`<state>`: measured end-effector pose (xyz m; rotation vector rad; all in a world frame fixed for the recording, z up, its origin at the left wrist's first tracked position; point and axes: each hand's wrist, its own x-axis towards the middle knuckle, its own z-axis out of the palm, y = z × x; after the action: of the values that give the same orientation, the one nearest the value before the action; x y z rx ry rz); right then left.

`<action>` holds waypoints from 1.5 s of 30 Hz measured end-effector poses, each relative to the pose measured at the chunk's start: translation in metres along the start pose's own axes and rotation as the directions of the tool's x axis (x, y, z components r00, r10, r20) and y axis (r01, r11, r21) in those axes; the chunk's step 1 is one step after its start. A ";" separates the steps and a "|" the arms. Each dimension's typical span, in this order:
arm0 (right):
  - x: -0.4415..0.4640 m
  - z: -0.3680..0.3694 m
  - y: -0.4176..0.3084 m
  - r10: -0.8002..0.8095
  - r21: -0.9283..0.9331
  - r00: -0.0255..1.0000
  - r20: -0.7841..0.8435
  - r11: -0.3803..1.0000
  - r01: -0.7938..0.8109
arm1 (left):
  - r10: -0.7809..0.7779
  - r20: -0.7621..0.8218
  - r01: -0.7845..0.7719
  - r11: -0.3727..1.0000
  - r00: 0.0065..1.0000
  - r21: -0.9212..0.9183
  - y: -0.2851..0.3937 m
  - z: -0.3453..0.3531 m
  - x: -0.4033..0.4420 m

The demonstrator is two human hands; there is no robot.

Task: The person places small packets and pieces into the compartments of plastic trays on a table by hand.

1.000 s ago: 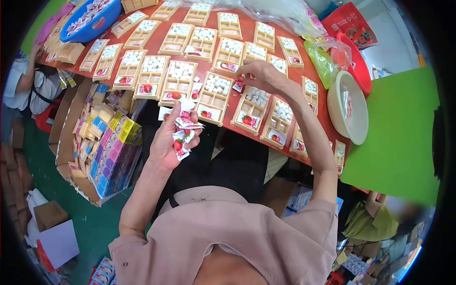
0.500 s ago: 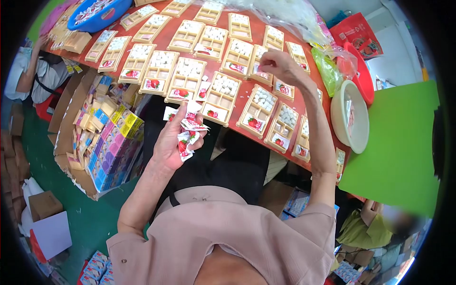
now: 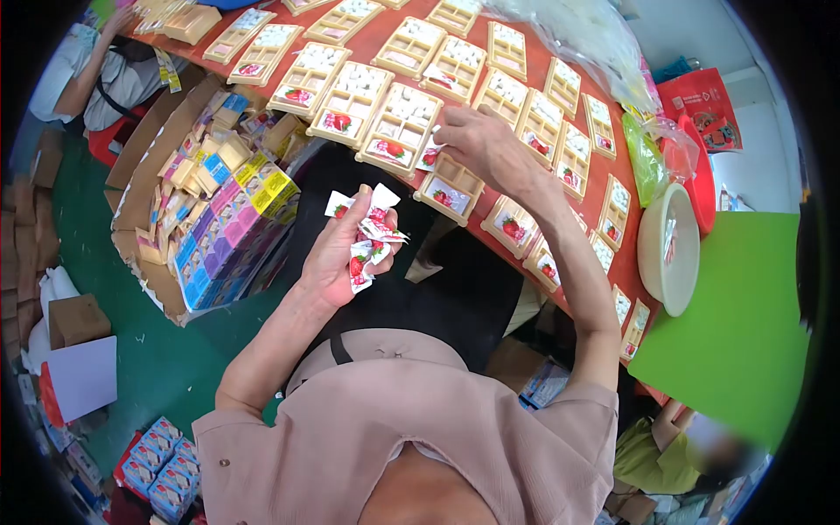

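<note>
My left hand (image 3: pixel 337 254) is closed round several small white packets (image 3: pixel 378 229) printed with red strawberries, held in front of the table edge. Over the front of the red table (image 3: pixel 367 39), my right hand (image 3: pixel 477 144) bends its fingers down above a tray; a strawberry packet (image 3: pixel 429 157) lies by its fingertips, and whether it grips anything is hidden. Just below that hand sits a compartment tray (image 3: pixel 468 182) with a packet in its front section. To its left is a tray (image 3: pixel 398 131) with white pieces at the back and a packet at the front.
More filled trays cover the table. A cream basin (image 3: pixel 668 249), a red basin (image 3: pixel 700 179) and plastic bags (image 3: pixel 643 162) stand at the right. A cardboard box (image 3: pixel 157 284) of small packages is at the left. Other people sit at the far left and lower right.
The view has shifted, so the trays appear further right and the box nearer. My right hand has moved back from trays on the right towards the front-middle trays. My left hand still holds its packets.
</note>
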<state>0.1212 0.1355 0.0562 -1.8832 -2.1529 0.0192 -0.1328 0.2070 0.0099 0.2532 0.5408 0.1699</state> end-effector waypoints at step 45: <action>0.116 0.041 0.062 0.474 0.490 0.876 -0.090 0.787 -0.376 | 0.032 0.008 -0.032 0.997 0.999 -0.076 0.023 -0.013 0.007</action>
<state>0.1595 0.2645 0.0284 -1.9287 -1.3819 0.3744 -0.1360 0.2331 0.0027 0.1883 0.5197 0.2199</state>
